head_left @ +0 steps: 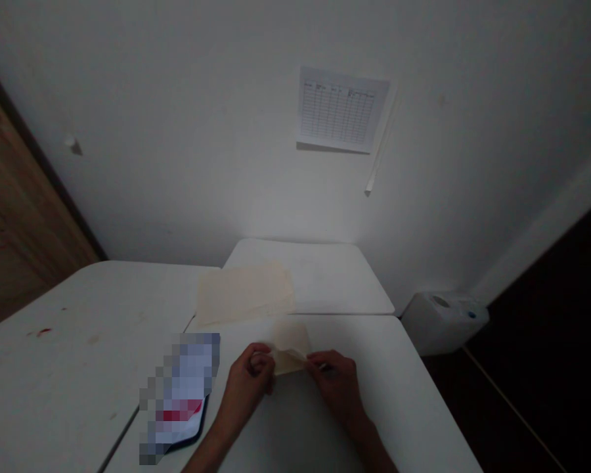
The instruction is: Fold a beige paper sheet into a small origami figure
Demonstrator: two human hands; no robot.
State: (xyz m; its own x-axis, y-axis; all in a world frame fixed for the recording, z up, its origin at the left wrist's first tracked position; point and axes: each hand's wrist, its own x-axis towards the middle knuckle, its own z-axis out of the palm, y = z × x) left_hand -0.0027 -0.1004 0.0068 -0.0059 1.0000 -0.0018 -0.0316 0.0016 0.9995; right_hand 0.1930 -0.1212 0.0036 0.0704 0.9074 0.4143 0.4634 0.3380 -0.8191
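Note:
My left hand (pixel 249 387) and my right hand (pixel 337 386) both pinch the edges of a folded piece of cream paper (pixel 289 348), held a little above the white table (pixel 295 420). One flap of the paper stands up between my hands. A small dark object shows at the fingers of my right hand, too small to name. A stack of cream paper sheets (pixel 243 293) lies flat farther ahead. To the left of my left hand lies a pixelated, blurred flat item (pixel 180 394) with a dark edge.
Several white folding tables (pixel 315 276) meet here, and one at the left (pixel 69 328) has small reddish stains. A white wall with a taped printed grid sheet (pixel 343 108) stands ahead. A wooden door (pixel 20 210) is at the left, a white plastic box (pixel 443 322) at the right.

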